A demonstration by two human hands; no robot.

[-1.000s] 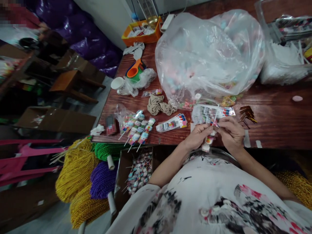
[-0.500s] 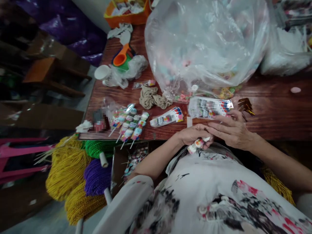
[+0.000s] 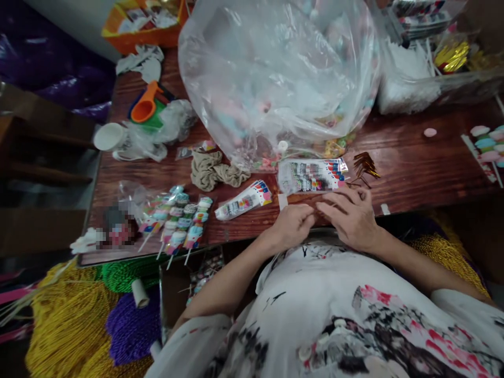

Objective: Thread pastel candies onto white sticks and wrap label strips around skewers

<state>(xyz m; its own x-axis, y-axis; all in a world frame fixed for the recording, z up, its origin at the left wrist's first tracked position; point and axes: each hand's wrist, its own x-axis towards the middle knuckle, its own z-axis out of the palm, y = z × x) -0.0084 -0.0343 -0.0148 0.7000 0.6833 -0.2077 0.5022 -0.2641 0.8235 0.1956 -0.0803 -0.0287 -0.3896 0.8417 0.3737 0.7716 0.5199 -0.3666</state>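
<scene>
1 candy stick now unseen; L hand [image 3: 293, 226] curled, grip unclear, R hand [image 3: 350, 215] open.

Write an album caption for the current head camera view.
Two bare hands meet at a wooden table's edge, near wrapped candy skewers and a big clear bag.

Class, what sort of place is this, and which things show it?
Probably a small sweet-packing workshop: wrapped skewers of marshmallow-like pieces lie near printed plastic sleeves, and a huge clear bag bulges with loose pastel pieces.
</scene>
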